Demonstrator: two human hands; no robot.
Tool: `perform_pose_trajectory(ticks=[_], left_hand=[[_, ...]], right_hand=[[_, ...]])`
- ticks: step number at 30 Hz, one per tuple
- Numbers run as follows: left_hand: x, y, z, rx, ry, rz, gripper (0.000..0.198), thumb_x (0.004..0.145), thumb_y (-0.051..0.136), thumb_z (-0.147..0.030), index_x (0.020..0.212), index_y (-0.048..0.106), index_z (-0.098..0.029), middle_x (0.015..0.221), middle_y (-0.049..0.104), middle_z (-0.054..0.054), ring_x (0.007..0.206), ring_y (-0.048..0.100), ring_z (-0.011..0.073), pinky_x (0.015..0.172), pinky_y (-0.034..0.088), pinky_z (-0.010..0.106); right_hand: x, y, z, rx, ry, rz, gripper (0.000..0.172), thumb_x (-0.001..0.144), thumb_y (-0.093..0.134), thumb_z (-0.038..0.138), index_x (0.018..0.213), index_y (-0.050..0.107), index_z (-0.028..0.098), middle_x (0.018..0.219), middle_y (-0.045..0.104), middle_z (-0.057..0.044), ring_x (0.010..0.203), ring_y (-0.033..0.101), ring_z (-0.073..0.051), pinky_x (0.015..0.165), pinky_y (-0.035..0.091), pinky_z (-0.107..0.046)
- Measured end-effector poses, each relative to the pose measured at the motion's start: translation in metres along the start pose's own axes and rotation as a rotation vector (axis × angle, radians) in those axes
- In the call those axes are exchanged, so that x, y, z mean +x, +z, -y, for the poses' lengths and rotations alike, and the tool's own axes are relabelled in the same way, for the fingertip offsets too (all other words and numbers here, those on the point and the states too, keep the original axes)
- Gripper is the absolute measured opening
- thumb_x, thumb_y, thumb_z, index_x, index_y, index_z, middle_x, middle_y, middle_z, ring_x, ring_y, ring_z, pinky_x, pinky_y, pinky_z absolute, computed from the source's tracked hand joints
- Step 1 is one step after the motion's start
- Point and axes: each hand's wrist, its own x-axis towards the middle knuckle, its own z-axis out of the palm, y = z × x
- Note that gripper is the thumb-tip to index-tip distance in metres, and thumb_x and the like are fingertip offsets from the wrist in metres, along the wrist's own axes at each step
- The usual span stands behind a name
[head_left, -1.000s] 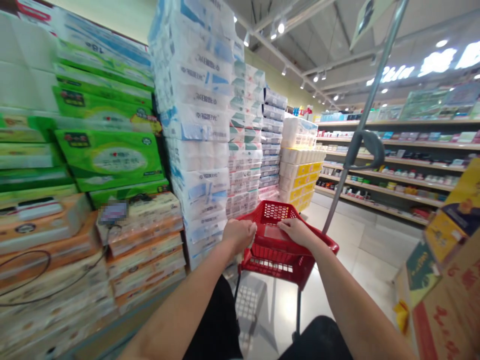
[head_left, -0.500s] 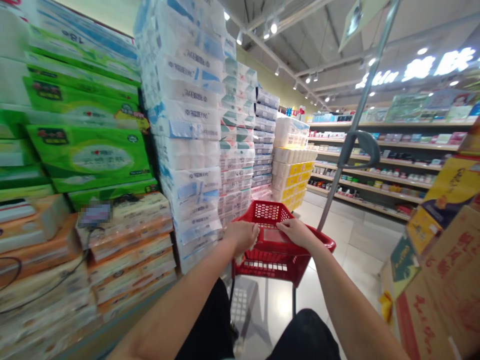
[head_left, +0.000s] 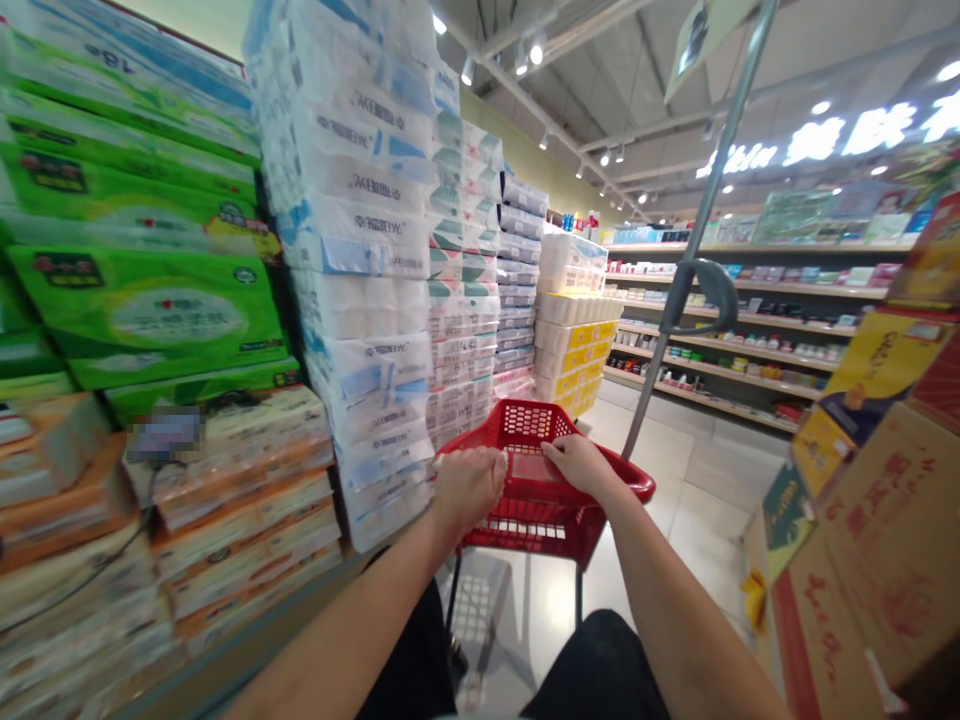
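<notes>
A red plastic shopping cart (head_left: 544,537) stands in front of me, its perforated basket seen from behind. My left hand (head_left: 471,487) is closed on the left part of its handle. On the right part of the handle, my right hand (head_left: 579,463) is closed too, with the thumb toward the middle. A flat reddish panel (head_left: 531,467) lies between the two hands. From the cart's right side a grey metal pole (head_left: 679,285) rises at a slant, carrying a grey loop-shaped piece (head_left: 712,297). My palms hide the gripped parts of the handle.
Tall stacks of white wrapped paper rolls (head_left: 367,270) stand close on the left, beside green tissue packs (head_left: 150,310) and orange-white packs (head_left: 247,520). Cardboard boxes (head_left: 892,530) line the right. Pale floor tiles (head_left: 667,440) lead to stocked shelves (head_left: 750,345).
The stacks, the pole and the far shelves have shifted slightly left in view. The cart sits a little further left in the picture. Both hands keep their hold on the handle.
</notes>
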Motion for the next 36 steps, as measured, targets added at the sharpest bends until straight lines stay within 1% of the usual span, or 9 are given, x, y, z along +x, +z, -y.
perform_pose_trajectory(ticks=[3,6,10,14,19,24,27,33,36], left_hand=[[-0.021,0.008,0.003,-0.053,0.119,-0.165,0.037,0.096,0.03,-0.033,0.105,0.064,-0.02,0.094,0.068,0.008,0.092,0.061,0.0227,0.088,0.041,0.04],[-0.025,0.006,0.012,-0.123,0.118,-0.144,0.035,0.096,0.032,-0.035,0.095,0.064,-0.022,0.088,0.068,0.005,0.088,0.06,0.0205,0.088,0.041,0.038],[-0.016,0.003,0.033,-0.347,-0.145,-0.183,0.046,0.097,0.022,-0.039,0.083,0.062,-0.021,0.082,0.068,0.004,0.083,0.063,0.0181,0.083,0.047,0.034],[-0.008,0.005,0.05,-0.627,-0.403,-0.178,0.055,0.098,0.009,-0.04,0.101,0.06,-0.019,0.076,0.068,0.003,0.066,0.063,0.0161,0.065,0.052,0.031],[-0.023,0.004,0.034,-0.39,-0.065,-0.238,0.039,0.097,0.028,-0.032,0.119,0.059,-0.022,0.121,0.064,0.007,0.114,0.056,0.0201,0.106,0.038,0.041],[-0.046,0.003,-0.003,-0.135,0.16,-0.212,0.041,0.095,0.038,-0.032,0.133,0.05,-0.021,0.124,0.061,0.01,0.117,0.051,0.0242,0.11,0.029,0.047],[-0.035,-0.004,-0.01,-0.069,0.09,-0.139,0.041,0.098,0.031,-0.038,0.124,0.057,-0.02,0.111,0.066,0.011,0.106,0.057,0.0247,0.099,0.038,0.044],[0.009,-0.022,-0.011,-0.03,-0.089,0.286,0.068,0.095,0.014,-0.059,0.084,0.069,-0.022,0.084,0.072,0.011,0.079,0.067,0.0269,0.07,0.046,0.038],[0.003,-0.017,-0.014,-0.004,-0.063,0.236,0.065,0.097,0.012,-0.052,0.089,0.069,-0.022,0.087,0.072,0.011,0.082,0.067,0.0268,0.072,0.046,0.039]], right_hand=[[-0.001,-0.001,-0.001,0.008,-0.006,0.012,0.043,0.094,0.044,0.044,0.066,0.062,0.018,0.067,0.065,-0.003,0.058,0.051,-0.013,0.056,0.028,-0.026],[-0.003,-0.002,-0.001,0.049,-0.014,0.036,0.043,0.094,0.043,0.045,0.066,0.062,0.018,0.065,0.064,-0.003,0.057,0.051,-0.013,0.056,0.029,-0.026],[-0.002,-0.001,0.0,0.068,-0.007,0.058,0.043,0.094,0.043,0.044,0.068,0.064,0.018,0.065,0.064,-0.002,0.057,0.051,-0.014,0.055,0.03,-0.026],[-0.003,-0.002,0.002,0.05,0.003,0.054,0.043,0.095,0.043,0.044,0.07,0.065,0.018,0.07,0.067,-0.004,0.06,0.053,-0.014,0.056,0.031,-0.026],[-0.005,-0.003,0.003,0.043,0.01,0.046,0.043,0.095,0.042,0.045,0.07,0.064,0.018,0.07,0.067,-0.004,0.059,0.053,-0.014,0.056,0.03,-0.026],[-0.005,-0.003,-0.002,0.018,0.009,0.031,0.046,0.095,0.041,0.047,0.069,0.064,0.018,0.07,0.067,-0.005,0.06,0.054,-0.015,0.057,0.031,-0.026],[-0.005,-0.003,-0.004,0.018,0.009,0.036,0.046,0.095,0.041,0.048,0.07,0.065,0.018,0.07,0.067,-0.005,0.06,0.054,-0.015,0.056,0.031,-0.027],[-0.007,-0.004,-0.001,0.003,0.009,0.033,0.045,0.095,0.041,0.046,0.07,0.066,0.018,0.07,0.067,-0.005,0.06,0.054,-0.015,0.057,0.031,-0.026],[-0.009,-0.005,-0.001,-0.005,0.012,0.028,0.044,0.095,0.042,0.046,0.072,0.067,0.017,0.073,0.069,-0.006,0.062,0.056,-0.015,0.057,0.031,-0.026]])
